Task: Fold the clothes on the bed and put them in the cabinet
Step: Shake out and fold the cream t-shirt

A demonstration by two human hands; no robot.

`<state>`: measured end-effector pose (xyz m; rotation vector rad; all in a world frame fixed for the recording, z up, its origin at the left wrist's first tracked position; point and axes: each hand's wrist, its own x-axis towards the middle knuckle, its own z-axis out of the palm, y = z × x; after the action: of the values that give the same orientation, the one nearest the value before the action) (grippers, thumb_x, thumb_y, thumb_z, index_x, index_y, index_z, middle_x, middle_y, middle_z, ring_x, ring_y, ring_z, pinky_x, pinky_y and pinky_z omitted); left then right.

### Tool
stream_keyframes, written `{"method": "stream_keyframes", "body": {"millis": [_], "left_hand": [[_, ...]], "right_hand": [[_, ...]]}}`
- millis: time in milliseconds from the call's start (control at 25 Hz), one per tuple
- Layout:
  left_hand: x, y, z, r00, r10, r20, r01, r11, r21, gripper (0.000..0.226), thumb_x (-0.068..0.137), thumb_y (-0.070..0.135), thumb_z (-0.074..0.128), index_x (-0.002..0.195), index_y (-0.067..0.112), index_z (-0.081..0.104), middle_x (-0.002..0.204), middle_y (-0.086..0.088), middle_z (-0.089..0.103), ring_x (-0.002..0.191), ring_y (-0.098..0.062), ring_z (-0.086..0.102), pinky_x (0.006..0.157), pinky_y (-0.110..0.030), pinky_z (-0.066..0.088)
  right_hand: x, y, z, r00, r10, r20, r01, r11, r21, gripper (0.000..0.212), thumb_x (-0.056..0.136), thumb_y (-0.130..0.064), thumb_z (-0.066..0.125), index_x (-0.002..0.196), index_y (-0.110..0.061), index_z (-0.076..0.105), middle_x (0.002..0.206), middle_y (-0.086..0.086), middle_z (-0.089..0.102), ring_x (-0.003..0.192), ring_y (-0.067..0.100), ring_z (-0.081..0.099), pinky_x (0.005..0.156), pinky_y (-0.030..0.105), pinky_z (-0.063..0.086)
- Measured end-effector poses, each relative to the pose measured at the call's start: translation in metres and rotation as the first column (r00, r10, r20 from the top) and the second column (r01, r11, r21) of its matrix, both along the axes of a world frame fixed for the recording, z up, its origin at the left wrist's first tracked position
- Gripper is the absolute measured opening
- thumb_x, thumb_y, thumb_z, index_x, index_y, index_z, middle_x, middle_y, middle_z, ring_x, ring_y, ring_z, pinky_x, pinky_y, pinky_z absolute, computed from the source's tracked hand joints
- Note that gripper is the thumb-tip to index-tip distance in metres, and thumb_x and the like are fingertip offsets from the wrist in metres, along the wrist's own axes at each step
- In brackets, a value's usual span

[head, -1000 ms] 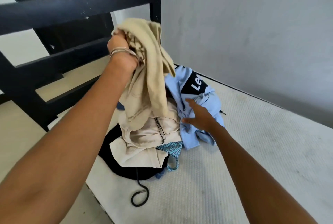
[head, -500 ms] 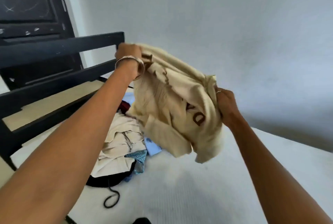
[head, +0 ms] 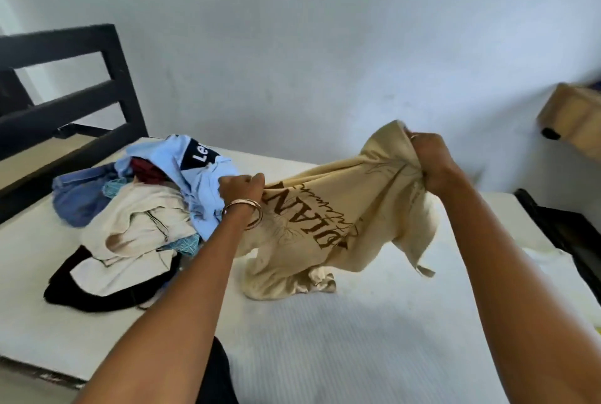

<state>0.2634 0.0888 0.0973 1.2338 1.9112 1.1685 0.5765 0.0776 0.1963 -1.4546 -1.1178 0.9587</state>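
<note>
Both hands, left hand [head: 240,187] and right hand [head: 429,159], pinched the beige shirt [head: 328,228], stretched above the bed [head: 325,338], right of the clothes pile [head: 140,208]. Soft, light, floppy; best gripped at shoulder seams.

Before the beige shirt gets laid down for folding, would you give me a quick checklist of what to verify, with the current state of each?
1. Left hand grips one edge of the beige shirt: ok.
2. Right hand grips the other edge: ok.
3. Shirt spread flat: not ok; it sags bunched, its lower part crumpled on the mattress.
4. Bare mattress in front to lay it on: ok.
5. Shirt apart from the pile: ok.
6. Cabinet open and ready: cannot tell.
</note>
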Motion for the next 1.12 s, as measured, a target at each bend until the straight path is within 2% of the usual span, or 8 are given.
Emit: {"method": "stream_keyframes", "body": {"millis": [240, 320, 480, 640, 720, 800, 960, 1120], "left_hand": [[0.036, -0.016, 0.024, 0.868, -0.494, -0.059, 0.484, 0.811, 0.328, 0.035, 0.071, 0.047, 0.054, 0.054, 0.018, 0.047, 0.059, -0.001, 0.043, 0.061, -0.012, 0.040, 0.064, -0.030, 0.034], [0.066, -0.021, 0.035, 0.810, -0.582, -0.078, 0.568, 0.743, 0.354, 0.037, 0.082, 0.043, 0.060, 0.063, 0.014, 0.048, 0.066, -0.001, 0.042, 0.065, -0.011, 0.040, 0.066, -0.030, 0.034], [0.116, -0.039, 0.059, 0.651, -0.749, -0.123, 0.740, 0.590, 0.323, 0.046, 0.074, 0.055, 0.063, 0.070, 0.010, 0.055, 0.066, -0.010, 0.056, 0.065, -0.015, 0.049, 0.068, -0.033, 0.043], [0.086, -0.031, 0.062, 0.264, -0.735, -0.625, 0.779, 0.545, -0.312, 0.073, 0.061, 0.049, 0.083, 0.124, 0.036, 0.048, 0.096, -0.003, 0.060, 0.087, -0.020, 0.056, 0.079, -0.034, 0.048], [0.071, -0.030, 0.044, 0.087, -0.737, -0.671, 0.529, 0.604, -0.595, 0.057, 0.062, 0.052, 0.081, 0.108, 0.034, 0.052, 0.105, 0.001, 0.063, 0.089, -0.018, 0.055, 0.076, -0.030, 0.047], [0.065, -0.024, 0.032, 0.204, -0.659, -0.724, 0.438, 0.723, -0.535, 0.039, 0.068, 0.060, 0.071, 0.087, 0.031, 0.055, 0.107, 0.000, 0.067, 0.095, -0.023, 0.057, 0.081, -0.034, 0.048], [0.048, -0.015, 0.023, 0.746, -0.381, -0.546, 0.500, 0.862, 0.082, 0.041, 0.054, 0.057, 0.063, 0.060, 0.018, 0.052, 0.064, 0.004, 0.053, 0.073, -0.020, 0.054, 0.063, -0.031, 0.038], [0.046, -0.031, 0.019, 0.695, -0.687, -0.210, 0.712, 0.699, 0.068, 0.033, 0.052, 0.031, 0.076, 0.067, 0.019, 0.050, 0.062, 0.005, 0.049, 0.058, -0.011, 0.042, 0.061, -0.027, 0.035]], "right_hand": [[0.057, -0.009, -0.015, 0.824, -0.441, 0.357, 0.437, 0.894, 0.096, 0.032, 0.069, -0.045, 0.068, 0.064, -0.014, 0.059, 0.078, 0.009, 0.069, 0.089, 0.033, 0.067, 0.084, 0.044, 0.055], [0.028, -0.027, -0.014, 0.932, -0.063, 0.356, 0.010, 0.989, 0.148, 0.011, 0.078, -0.021, 0.073, 0.088, -0.018, 0.070, 0.098, 0.014, 0.074, 0.089, 0.027, 0.067, 0.087, 0.043, 0.054], [-0.034, -0.057, -0.059, 0.639, 0.664, 0.389, -0.570, 0.748, -0.340, 0.043, 0.072, -0.018, 0.086, 0.109, -0.013, 0.066, 0.107, 0.006, 0.073, 0.101, 0.020, 0.069, 0.092, 0.037, 0.056], [-0.017, -0.051, -0.070, 0.656, 0.426, 0.623, -0.310, 0.905, -0.292, 0.039, 0.062, -0.037, 0.090, 0.078, -0.008, 0.069, 0.075, 0.003, 0.065, 0.074, 0.021, 0.060, 0.063, 0.031, 0.046], [-0.018, -0.053, -0.049, 0.480, 0.233, 0.846, -0.208, 0.967, -0.148, 0.026, 0.070, -0.036, 0.082, 0.079, -0.016, 0.068, 0.078, 0.003, 0.064, 0.078, 0.024, 0.060, 0.061, 0.029, 0.038], [-0.022, -0.057, -0.031, 0.248, -0.017, 0.969, -0.156, 0.986, 0.057, 0.020, 0.081, -0.032, 0.069, 0.093, -0.017, 0.068, 0.090, 0.008, 0.066, 0.089, 0.034, 0.062, 0.068, 0.032, 0.035], [0.019, -0.062, -0.039, 0.381, -0.191, 0.905, -0.019, 0.977, 0.214, 0.018, 0.080, -0.026, 0.069, 0.089, -0.011, 0.063, 0.087, 0.015, 0.067, 0.085, 0.041, 0.060, 0.064, 0.035, 0.039], [0.050, -0.070, -0.048, 0.602, 0.013, 0.799, -0.089, 0.995, 0.051, 0.010, 0.072, -0.008, 0.068, 0.078, -0.003, 0.063, 0.073, 0.012, 0.060, 0.075, 0.029, 0.054, 0.060, 0.034, 0.037]]}}
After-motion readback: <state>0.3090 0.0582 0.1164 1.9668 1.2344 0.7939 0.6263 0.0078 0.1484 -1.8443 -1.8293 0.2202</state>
